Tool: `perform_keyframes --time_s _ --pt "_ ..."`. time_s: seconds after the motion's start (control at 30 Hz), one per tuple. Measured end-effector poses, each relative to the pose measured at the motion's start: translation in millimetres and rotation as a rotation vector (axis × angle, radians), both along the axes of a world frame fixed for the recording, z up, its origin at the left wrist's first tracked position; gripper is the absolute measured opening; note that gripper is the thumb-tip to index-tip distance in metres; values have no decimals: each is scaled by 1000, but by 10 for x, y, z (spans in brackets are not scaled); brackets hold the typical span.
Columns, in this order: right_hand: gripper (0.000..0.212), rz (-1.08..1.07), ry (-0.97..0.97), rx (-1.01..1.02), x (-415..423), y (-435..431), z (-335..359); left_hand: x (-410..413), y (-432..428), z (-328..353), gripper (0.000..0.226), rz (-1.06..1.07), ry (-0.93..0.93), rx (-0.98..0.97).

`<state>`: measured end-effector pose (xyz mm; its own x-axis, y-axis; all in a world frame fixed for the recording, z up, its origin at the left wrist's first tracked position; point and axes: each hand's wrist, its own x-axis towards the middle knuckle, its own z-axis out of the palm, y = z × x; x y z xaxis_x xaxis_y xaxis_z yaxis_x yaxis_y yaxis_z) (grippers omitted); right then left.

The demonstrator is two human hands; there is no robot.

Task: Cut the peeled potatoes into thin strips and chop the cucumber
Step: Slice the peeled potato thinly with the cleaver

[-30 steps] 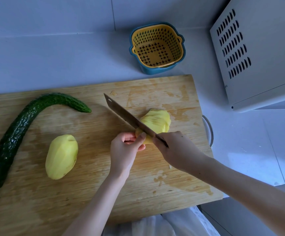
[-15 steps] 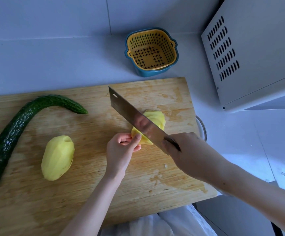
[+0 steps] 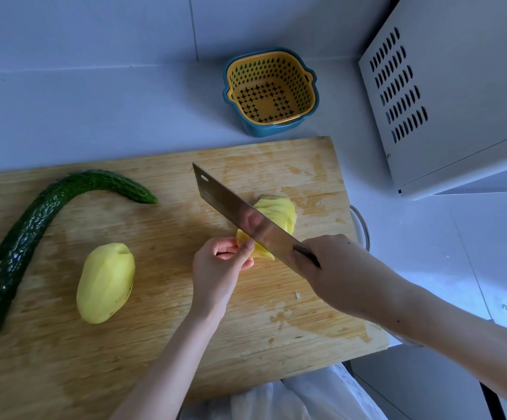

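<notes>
On the pale desk (image 3: 94,101), a wooden board (image 3: 155,344) carries the work. The left hand (image 3: 215,271) curls its fingers (image 3: 247,247) onto the sliced potato (image 3: 279,210), steadying it for the cleaver (image 3: 240,210) gripped by the right hand (image 3: 337,268); the whole potato (image 3: 105,283) and cucumber (image 3: 34,231) wait further left.

board (image 3: 64,374) lies bare along its near edge & btwn cucumber (image 3: 34,237) at the left edge and whole potato (image 3: 105,283), while cleaver (image 3: 240,213), sliced potato (image 3: 279,212), left hand (image 3: 215,268) & right hand (image 3: 337,268) crowd the right half, basket (image 3: 276,130) just past the far edge.

The cleaver (image 3: 246,218) hides part of the sliced potato (image 3: 278,209) (its handle lies buried in the right hand (image 3: 340,268)).
</notes>
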<state>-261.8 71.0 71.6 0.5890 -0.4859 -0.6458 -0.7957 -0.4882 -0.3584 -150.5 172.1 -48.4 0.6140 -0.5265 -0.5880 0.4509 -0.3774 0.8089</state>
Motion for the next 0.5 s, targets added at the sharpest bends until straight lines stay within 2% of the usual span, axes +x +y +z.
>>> perform_keyframes --time_s 0.5 --pt "41 29 -6 -13 135 2 -206 19 -2 0 21 -13 -14 20"
